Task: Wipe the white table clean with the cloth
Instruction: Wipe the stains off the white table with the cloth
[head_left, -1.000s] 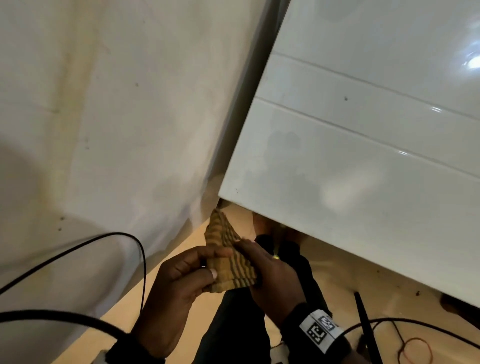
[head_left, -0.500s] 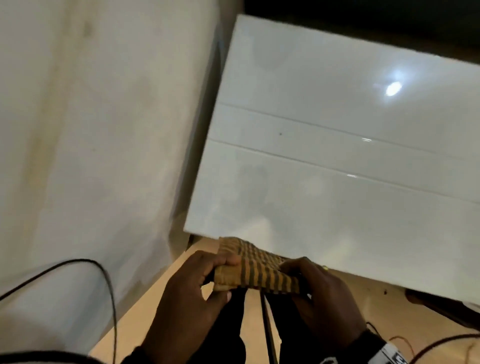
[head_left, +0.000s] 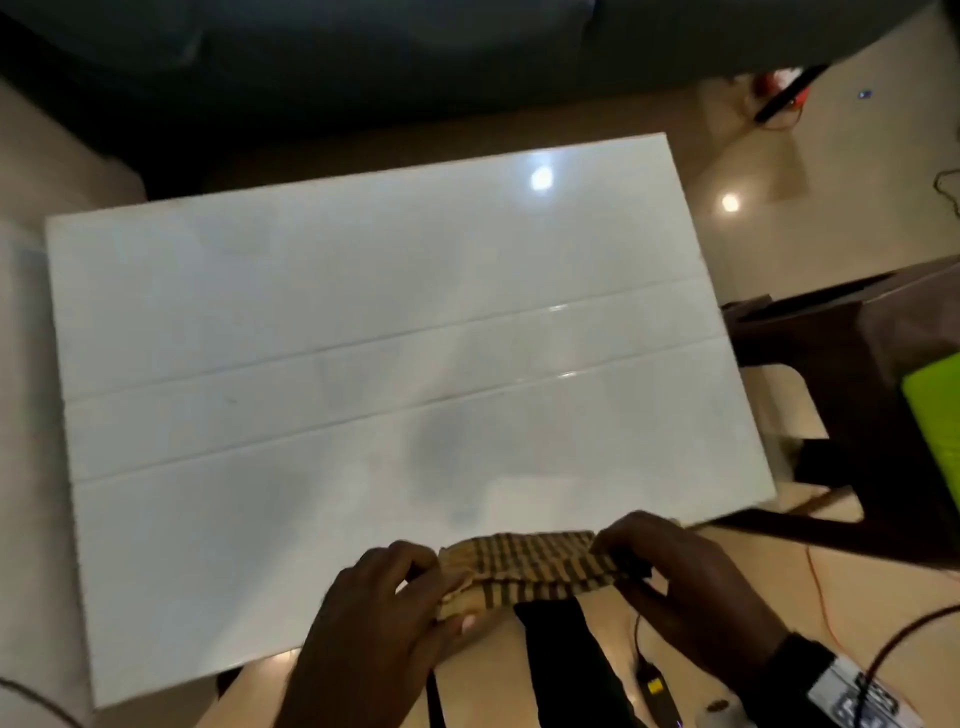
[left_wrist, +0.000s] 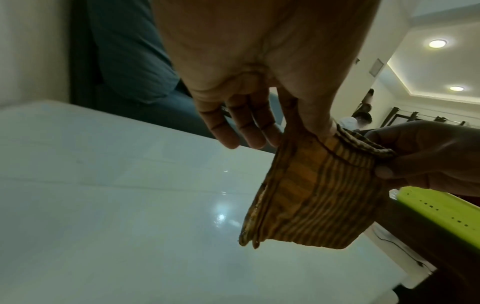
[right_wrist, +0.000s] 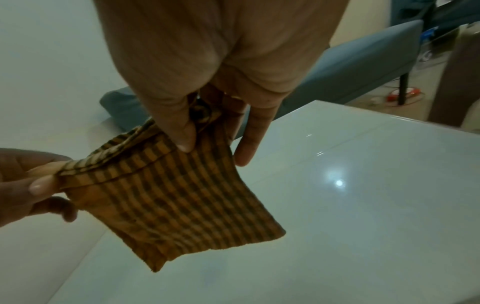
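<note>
The cloth (head_left: 524, 569), a folded striped square, hangs stretched between both hands just above the near edge of the white desk (head_left: 363, 338), not yet touching it. The left hand (head_left: 369, 629) pinches its left top corner between thumb and forefinger, the other fingers loose; the right hand (head_left: 685, 587) has its grip clamped on the right corner the same way, as the wrist views show. The step in hand looks to be readying the cloth before the first stroke. To do it well, the fold should be kept flat and even so a broad face meets the surface, then laid down and pressed under a flat palm, not left dangling by its corners. Faint smudges and a small speck show on the glossy top, so long overlapping passes from one side to the other would likely serve best, working along the two grooves (head_left: 332, 353) where dirt may lodge.
</note>
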